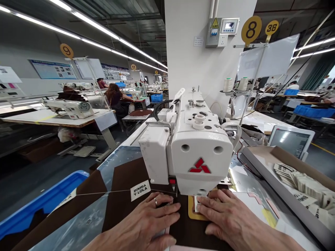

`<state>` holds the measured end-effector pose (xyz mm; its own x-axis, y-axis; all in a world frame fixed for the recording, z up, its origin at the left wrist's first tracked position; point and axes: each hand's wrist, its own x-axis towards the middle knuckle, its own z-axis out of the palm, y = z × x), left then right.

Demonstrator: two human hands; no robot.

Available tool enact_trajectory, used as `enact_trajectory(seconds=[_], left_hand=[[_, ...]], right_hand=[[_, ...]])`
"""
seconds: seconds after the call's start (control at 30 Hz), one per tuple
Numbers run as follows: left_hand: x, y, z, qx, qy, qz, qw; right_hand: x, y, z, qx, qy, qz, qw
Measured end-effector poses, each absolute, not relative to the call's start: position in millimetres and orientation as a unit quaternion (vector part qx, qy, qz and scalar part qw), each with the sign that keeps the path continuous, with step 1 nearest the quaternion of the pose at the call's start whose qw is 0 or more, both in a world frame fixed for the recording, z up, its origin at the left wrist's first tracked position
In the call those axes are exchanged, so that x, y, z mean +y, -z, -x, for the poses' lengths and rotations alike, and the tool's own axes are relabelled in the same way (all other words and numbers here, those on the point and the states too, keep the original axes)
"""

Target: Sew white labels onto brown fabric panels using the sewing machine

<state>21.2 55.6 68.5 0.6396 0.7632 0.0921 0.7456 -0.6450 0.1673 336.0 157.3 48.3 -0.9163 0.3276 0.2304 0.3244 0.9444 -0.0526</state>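
Note:
A white sewing machine point(180, 157) stands in front of me, its head above dark brown fabric pieces point(123, 174). My left hand point(149, 218) lies on the fabric left of the needle area, fingers stretched over a pale strip. My right hand point(227, 212) rests with extended fingers at a yellow frame point(192, 212) under the machine head. A small white piece point(196, 204) shows inside the frame at its fingertips. A printed white label point(140, 190) lies on the fabric beyond my left hand. A thread runs across it to another label point(64, 202) at left.
A blue bin point(49, 198) stands at the left edge. On the right, a cardboard box point(261, 167) holds many loose labels point(309, 191), with a tablet-like screen point(291, 139) behind it. Another sewing table point(60, 116) and a seated person point(115, 99) are farther left.

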Motion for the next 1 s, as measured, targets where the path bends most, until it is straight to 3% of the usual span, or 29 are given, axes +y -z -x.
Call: enact_trajectory(seconds=[0.7,1.0], left_hand=[[57,-70,-25,0.419,-0.037,-0.907,0.035],[78,-70,-26,0.416,-0.106,-0.903,0.027]], right_hand=[[158,-48,-336,-0.971,-0.087,0.206,0.079],[174,-54,-329,-0.969,-0.082,0.210,0.104]])
